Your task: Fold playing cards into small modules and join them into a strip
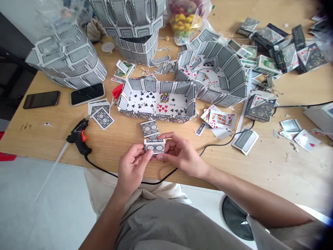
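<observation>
Pale wooden counter [44,139] crammed end to end, and what a spread: curved towers of glued playing cards [65,59] at far left, a half-round card wall [221,74] at centre right, scraps scattered all around! Front and centre, a small card box [155,147] held low over the wood, right between both hands. Left hand [132,170] at one end, fingers [148,155] clenched on the box; right hand [182,154] at the other, curled over and pressing inward. A two-sided pinch, apparently to keep those thin card walls square and steady. Just ahead, almost touching it, a second small card piece [150,128] on the wood, seemingly parked within easy reach. Beyond that, an open rectangular card tray [156,86], clubs and hearts face-up across its floor. Off to the left, a black hot glue gun [78,136] lying on its side, its cord [166,178] trailing behind the hands, probably kept close for quick pickup. Two phones [87,94] farther back, well clear of the hands, out of the working area.
</observation>
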`<state>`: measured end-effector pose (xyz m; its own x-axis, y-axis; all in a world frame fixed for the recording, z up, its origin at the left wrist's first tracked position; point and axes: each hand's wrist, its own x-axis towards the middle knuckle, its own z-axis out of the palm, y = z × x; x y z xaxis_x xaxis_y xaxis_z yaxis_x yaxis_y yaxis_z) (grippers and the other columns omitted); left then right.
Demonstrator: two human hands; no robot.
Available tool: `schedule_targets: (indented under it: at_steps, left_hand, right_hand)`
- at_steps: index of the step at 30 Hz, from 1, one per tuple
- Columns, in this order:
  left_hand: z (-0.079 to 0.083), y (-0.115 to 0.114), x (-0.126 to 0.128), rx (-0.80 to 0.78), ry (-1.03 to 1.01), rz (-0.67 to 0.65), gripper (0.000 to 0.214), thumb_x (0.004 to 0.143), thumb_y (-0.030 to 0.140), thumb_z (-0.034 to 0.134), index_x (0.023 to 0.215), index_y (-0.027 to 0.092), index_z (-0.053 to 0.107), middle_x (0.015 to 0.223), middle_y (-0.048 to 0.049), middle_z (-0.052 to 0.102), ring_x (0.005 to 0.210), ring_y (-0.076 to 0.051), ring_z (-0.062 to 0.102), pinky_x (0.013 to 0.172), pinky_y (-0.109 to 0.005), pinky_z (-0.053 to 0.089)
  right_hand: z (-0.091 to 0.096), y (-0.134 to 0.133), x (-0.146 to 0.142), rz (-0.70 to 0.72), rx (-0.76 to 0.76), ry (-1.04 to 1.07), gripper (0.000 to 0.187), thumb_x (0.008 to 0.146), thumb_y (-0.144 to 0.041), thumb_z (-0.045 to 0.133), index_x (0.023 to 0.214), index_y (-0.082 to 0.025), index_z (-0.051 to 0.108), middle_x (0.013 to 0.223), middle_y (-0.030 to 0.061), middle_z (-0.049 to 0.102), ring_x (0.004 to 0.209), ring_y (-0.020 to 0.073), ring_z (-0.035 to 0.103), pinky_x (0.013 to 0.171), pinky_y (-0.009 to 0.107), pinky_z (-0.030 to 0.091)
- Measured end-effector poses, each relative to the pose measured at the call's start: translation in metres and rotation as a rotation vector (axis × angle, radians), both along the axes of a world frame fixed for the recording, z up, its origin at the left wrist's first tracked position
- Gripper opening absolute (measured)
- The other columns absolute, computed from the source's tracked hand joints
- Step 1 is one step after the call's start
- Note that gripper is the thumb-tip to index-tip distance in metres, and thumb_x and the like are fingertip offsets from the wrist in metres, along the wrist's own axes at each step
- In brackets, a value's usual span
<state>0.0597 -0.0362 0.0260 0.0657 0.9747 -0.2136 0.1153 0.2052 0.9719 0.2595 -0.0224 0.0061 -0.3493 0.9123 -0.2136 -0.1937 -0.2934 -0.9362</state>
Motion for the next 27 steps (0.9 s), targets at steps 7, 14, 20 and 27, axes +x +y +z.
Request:
schedule_targets:
  at_steps: [7, 14, 20, 27]
  left_hand:
    - [-0.006, 0.0, -0.001, 0.002, 0.066, 0.009, 0.024, 0.098, 0.044, 0.075, 0.098, 0.02, 0.07, 0.096, -0.0063, 0.083, 0.078, -0.02, 0.079, 0.073, -0.028, 0.064]
    - [-0.002, -0.001, -0.01, 0.133, 0.189, -0.074, 0.015, 0.101, 0.036, 0.071, 0.099, 0.021, 0.071, 0.097, -0.0033, 0.081, 0.086, -0.018, 0.077, 0.079, -0.025, 0.06]
    - [0.0, -0.001, -0.017, 0.225, 0.331, -0.225, 0.01, 0.104, 0.031, 0.067, 0.105, 0.022, 0.071, 0.1, -0.0034, 0.08, 0.09, -0.018, 0.077, 0.084, -0.026, 0.06]
    - [0.003, 0.004, -0.006, 0.575, 0.536, -0.113, 0.026, 0.104, 0.016, 0.063, 0.128, 0.022, 0.066, 0.118, -0.0084, 0.077, 0.108, -0.021, 0.074, 0.097, -0.033, 0.06]
  right_hand:
    - [0.0, -0.001, 0.001, 0.046, 0.059, -0.057, 0.05, 0.089, -0.042, 0.087, 0.125, -0.021, 0.06, 0.097, 0.0054, 0.078, 0.085, 0.0198, 0.076, 0.076, 0.032, 0.062]
    - [0.007, -0.001, 0.004, 0.023, 0.21, -0.163, 0.04, 0.096, -0.041, 0.081, 0.127, -0.022, 0.066, 0.113, 0.0084, 0.079, 0.094, 0.0217, 0.076, 0.083, 0.035, 0.063]
    - [0.008, -0.002, 0.005, -0.052, 0.311, -0.187, 0.026, 0.098, -0.037, 0.079, 0.116, -0.02, 0.076, 0.115, 0.0109, 0.081, 0.104, 0.024, 0.076, 0.093, 0.036, 0.06]
    - [0.012, 0.007, 0.005, -0.015, -0.045, 0.122, 0.029, 0.095, -0.043, 0.081, 0.09, -0.017, 0.07, 0.088, 0.0035, 0.073, 0.081, 0.016, 0.065, 0.079, 0.03, 0.052]
